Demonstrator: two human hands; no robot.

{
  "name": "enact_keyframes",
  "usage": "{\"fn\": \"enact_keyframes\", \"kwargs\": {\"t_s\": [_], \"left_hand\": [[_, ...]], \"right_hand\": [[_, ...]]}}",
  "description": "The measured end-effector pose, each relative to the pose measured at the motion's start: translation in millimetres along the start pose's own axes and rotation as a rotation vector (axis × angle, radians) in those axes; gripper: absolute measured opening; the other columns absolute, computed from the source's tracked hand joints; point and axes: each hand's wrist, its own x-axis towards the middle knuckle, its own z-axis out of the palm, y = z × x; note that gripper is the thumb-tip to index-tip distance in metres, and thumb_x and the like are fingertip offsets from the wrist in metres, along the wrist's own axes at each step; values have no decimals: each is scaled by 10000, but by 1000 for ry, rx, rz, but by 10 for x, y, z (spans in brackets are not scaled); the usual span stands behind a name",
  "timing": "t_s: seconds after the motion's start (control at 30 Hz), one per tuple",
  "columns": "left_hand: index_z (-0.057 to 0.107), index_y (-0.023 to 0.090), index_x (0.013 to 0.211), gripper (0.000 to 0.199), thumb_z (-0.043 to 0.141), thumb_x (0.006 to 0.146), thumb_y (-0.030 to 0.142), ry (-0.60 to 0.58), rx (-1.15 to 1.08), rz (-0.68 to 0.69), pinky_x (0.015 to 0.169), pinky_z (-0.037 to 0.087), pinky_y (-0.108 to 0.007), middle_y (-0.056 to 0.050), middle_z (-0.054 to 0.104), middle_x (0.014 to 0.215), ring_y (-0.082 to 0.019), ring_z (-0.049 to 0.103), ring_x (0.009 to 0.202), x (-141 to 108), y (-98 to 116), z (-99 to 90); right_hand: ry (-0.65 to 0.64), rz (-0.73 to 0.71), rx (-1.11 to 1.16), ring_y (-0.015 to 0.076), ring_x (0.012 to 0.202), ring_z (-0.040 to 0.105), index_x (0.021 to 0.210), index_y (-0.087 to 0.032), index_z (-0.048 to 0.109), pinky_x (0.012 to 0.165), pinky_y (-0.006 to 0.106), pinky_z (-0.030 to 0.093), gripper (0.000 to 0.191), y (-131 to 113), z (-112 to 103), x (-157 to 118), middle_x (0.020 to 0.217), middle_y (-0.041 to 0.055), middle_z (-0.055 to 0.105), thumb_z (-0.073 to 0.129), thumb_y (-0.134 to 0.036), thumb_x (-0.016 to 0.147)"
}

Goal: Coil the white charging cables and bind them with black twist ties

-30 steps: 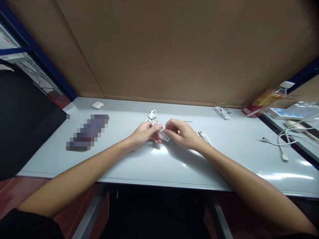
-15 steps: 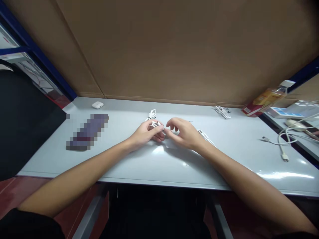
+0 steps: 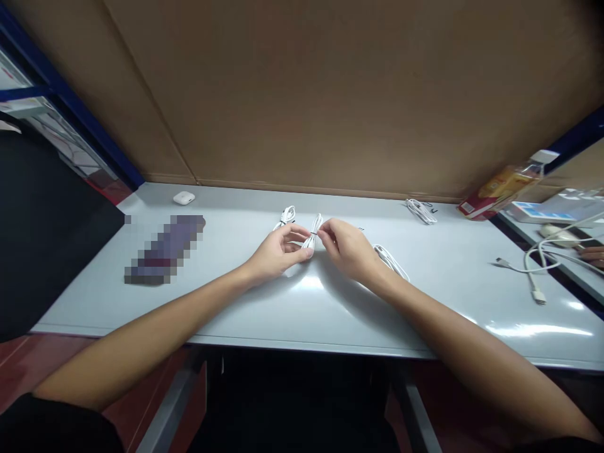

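A coiled white cable (image 3: pixel 318 223) with a black tie round its middle stands between my hands. My left hand (image 3: pixel 282 251) holds its lower end between thumb and fingers. My right hand (image 3: pixel 343 245) is closed beside it, thumb and forefinger pinched at the black tie (image 3: pixel 313 233). Just behind my left hand lies another white cable bundle (image 3: pixel 287 215), also with a black tie. A third white coil (image 3: pixel 391 262) rests partly behind my right wrist.
At the back right lie a white cable coil (image 3: pixel 421 212) and a tilted drink bottle (image 3: pixel 503 190). Loose white cables (image 3: pixel 532 270) cross the right edge. On the left are a white case (image 3: pixel 184 198) and a blurred-out object (image 3: pixel 165 250). A person's fingers (image 3: pixel 593 254) show far right.
The cable bundle between my hands has turned upright, showing its tie. My right fingers have closed in on the tie. Another person's fingers have moved at the far right.
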Motion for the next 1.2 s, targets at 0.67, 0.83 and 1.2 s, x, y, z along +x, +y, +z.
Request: {"fn": "enact_keyframes", "kwargs": {"t_s": [0.67,0.83,1.2], "left_hand": [[721,189,767,104,638,794,132,108,270,357,941,585,-383,-94,601,1193,-233,656,1109,26,0,-75],[726,186,701,166,596,766,107,98,308,306,861,603,-355,-86,652,1165,-199,680,969,38,-9,-91],[737,168,750,129,620,764,115,116,231,229,825,612,-340,-92,632,1181,-184,688,942,40,-22,-66]], "right_hand": [[-242,-60,257,146,645,495,797,-207,589,624,299,367,295,-82,13,-48,746,-2,602,506,-386,1016],[-78,-333,-5,181,729,549,877,-213,614,713,329,404,192,-26,40,-41,864,56,683,472,-236,1004],[-152,-327,-8,173,729,567,884,-201,668,713,313,394,129,16,93,-50,851,46,677,561,-227,952]]}}
